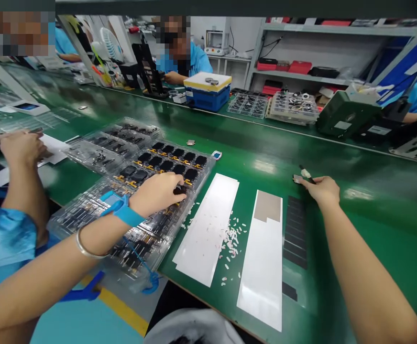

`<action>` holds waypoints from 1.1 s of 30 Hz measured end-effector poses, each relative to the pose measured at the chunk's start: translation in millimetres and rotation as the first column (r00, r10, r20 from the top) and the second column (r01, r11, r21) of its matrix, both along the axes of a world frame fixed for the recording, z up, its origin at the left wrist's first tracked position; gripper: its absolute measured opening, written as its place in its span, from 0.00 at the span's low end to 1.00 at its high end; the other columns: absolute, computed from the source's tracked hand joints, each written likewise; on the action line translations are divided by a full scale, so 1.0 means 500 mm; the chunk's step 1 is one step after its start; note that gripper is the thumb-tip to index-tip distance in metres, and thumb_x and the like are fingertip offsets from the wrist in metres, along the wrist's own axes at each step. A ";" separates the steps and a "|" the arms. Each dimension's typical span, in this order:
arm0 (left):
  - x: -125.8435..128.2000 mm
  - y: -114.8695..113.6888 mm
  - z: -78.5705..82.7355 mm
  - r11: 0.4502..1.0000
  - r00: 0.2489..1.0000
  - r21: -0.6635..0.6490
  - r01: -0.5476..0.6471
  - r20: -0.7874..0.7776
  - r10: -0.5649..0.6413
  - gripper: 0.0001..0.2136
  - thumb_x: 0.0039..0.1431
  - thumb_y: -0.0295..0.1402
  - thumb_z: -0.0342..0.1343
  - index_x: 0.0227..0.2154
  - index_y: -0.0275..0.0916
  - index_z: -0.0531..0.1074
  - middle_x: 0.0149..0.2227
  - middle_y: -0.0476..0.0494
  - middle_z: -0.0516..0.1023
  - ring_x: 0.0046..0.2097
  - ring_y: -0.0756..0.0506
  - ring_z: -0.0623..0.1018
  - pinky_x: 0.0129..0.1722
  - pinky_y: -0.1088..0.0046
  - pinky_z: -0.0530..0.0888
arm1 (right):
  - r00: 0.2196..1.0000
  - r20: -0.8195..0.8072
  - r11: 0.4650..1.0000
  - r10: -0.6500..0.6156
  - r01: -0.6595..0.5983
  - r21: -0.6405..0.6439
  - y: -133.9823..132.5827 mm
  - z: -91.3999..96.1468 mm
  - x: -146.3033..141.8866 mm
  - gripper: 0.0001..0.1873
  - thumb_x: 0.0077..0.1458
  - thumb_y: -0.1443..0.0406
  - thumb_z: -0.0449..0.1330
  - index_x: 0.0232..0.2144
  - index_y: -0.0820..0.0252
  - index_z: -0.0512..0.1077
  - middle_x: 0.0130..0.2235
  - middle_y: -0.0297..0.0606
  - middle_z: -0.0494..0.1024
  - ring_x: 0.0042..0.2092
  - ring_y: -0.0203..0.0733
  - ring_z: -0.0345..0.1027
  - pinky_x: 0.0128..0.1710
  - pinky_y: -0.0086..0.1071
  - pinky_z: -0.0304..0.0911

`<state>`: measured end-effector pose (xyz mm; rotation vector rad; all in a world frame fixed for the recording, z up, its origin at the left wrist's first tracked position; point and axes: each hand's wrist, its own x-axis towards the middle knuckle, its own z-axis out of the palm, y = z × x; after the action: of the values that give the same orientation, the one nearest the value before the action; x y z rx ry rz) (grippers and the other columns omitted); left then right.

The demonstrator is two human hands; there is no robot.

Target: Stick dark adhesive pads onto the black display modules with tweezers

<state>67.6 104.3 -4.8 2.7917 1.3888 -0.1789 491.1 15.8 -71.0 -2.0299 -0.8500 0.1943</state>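
Note:
My left hand (160, 192) reaches over a clear plastic tray (204, 174) with rows of small black display modules (166, 166) that have yellow-orange flex tails. Its thumb and fingers close around one black display module (180, 189) at the tray's right side; whether it is lifted I cannot tell. Over the green bench at the right, my right hand (323, 191) is closed on a slim pen-like tool (305, 172) with a pale band and dark ends. A small silvery square piece (296, 179) lies at its fingertips. A blue wrist strap (128, 214) circles my left wrist.
White sheets (208, 224) and a partly grey-brown-covered sheet (260, 267) lie before me, with white scraps (232, 239) between them. Dark strips (294, 234) are further right. Another clear tray (122, 138) and a co-worker's hands (24, 145) are at left. A blue box (208, 95) stands behind.

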 end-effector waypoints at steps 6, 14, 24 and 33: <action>0.018 -0.001 0.010 0.999 0.997 0.017 -0.035 -0.063 0.036 0.16 0.56 0.23 0.50 0.47 0.28 0.74 0.36 0.31 0.80 0.40 0.32 0.79 0.36 0.60 0.73 | 0.996 0.047 0.995 -0.073 0.070 0.065 -0.027 -0.002 -0.056 0.13 0.43 0.58 0.69 0.24 0.55 0.67 0.24 0.35 0.70 0.27 0.39 0.61 0.27 0.34 0.50; 0.061 -0.039 0.043 0.830 0.816 -0.474 0.295 0.577 0.040 0.16 0.58 0.32 0.54 0.49 0.37 0.72 0.38 0.42 0.77 0.35 0.46 0.77 0.30 0.72 0.73 | 0.963 -0.023 0.954 0.268 -0.262 0.148 -0.204 0.049 -0.284 0.11 0.52 0.56 0.61 0.28 0.57 0.70 0.26 0.32 0.71 0.25 0.34 0.62 0.24 0.28 0.55; 0.124 -0.190 -0.057 0.265 0.653 -0.771 0.579 0.633 0.416 0.05 0.69 0.34 0.43 0.38 0.40 0.59 0.32 0.52 0.69 0.33 0.51 0.72 0.36 0.71 0.71 | 0.821 0.299 0.808 0.487 -0.553 0.204 -0.223 0.040 -0.425 0.07 0.56 0.73 0.61 0.38 0.60 0.72 0.36 0.36 0.74 0.28 0.30 0.65 0.25 0.26 0.60; 0.117 -0.191 -0.074 0.324 0.638 -0.762 0.561 0.647 0.417 0.07 0.69 0.36 0.45 0.38 0.39 0.63 0.34 0.50 0.69 0.36 0.49 0.75 0.37 0.71 0.70 | 0.746 0.499 0.791 0.441 -0.586 0.176 -0.236 0.014 -0.436 0.10 0.55 0.77 0.62 0.39 0.63 0.73 0.36 0.39 0.79 0.36 0.35 0.74 0.34 0.29 0.70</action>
<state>126.2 8.7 -41.8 1.4735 0.5017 0.1767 273.2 -102.1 -64.1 -1.4923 -1.6273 -0.0999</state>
